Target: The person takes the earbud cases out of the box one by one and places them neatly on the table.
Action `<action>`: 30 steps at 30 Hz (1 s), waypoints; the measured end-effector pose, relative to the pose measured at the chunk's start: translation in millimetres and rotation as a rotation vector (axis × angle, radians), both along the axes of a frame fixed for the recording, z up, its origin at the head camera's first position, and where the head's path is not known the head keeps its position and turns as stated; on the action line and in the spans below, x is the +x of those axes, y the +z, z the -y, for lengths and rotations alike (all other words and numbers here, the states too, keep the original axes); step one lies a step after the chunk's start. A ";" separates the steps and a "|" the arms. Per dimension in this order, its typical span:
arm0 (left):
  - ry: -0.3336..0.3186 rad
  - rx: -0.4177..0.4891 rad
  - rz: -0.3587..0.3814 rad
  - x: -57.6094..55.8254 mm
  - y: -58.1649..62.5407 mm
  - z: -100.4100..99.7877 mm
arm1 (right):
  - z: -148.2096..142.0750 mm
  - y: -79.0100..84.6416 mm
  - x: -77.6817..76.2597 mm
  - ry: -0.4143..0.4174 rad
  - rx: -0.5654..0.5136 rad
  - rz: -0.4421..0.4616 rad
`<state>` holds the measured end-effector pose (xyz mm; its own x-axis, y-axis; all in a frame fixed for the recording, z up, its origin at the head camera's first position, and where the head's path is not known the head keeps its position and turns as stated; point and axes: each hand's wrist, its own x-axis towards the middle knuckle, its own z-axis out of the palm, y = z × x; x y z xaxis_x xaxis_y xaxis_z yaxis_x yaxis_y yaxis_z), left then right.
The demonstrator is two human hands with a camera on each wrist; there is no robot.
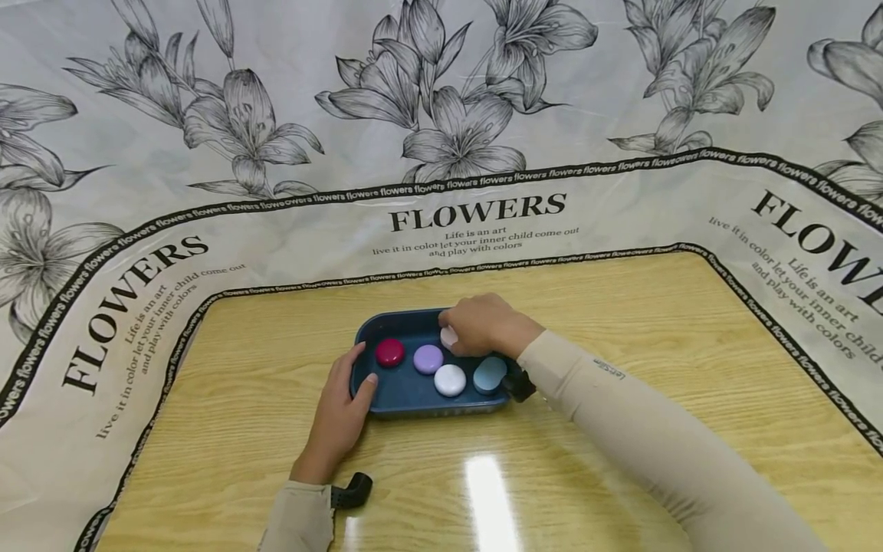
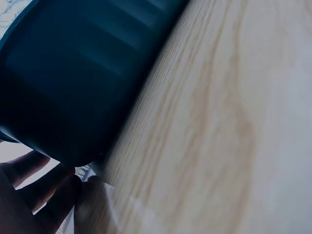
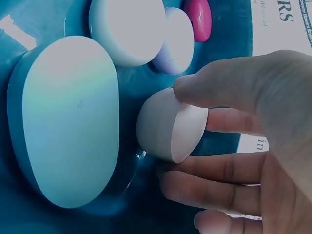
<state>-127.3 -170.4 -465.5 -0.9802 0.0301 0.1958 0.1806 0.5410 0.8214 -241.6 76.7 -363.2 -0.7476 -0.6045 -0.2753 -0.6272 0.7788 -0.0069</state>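
A dark blue oblong tray (image 1: 407, 399) holds several smooth rounded discs. My left hand (image 1: 339, 399) grips the tray's left end, thumb over the rim and fingers along the outer wall. Over the back right part of the tray, my right hand (image 1: 483, 326) pinches a pale pinkish-white rounded disc (image 3: 163, 124) between thumb and fingers, tilted in the right wrist view. Beside it lie a light blue disc (image 1: 490, 375), a white disc (image 1: 450, 380) and a lilac disc (image 1: 428, 359). Farther left sits a crimson disc (image 1: 389, 353).
The tray stands on a wood-grain table (image 1: 276, 368). A white cloth (image 1: 310, 238) with flower drawings and lettering borders the wood at the back and sides. Black wrist-worn devices show at the left wrist (image 1: 355, 491) and right wrist (image 1: 519, 385).
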 end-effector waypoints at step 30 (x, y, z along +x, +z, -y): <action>0.003 -0.001 0.013 -0.8 0.7 0.4 | -14.5 27.3 8.2 -0.074 -0.174 0.019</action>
<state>-128.0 -170.8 -464.8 -0.9827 0.0273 0.1829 0.1683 0.5421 0.8233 -233.4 91.2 -335.9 -0.7875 -0.5877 -0.1856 -0.5668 0.8089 -0.1565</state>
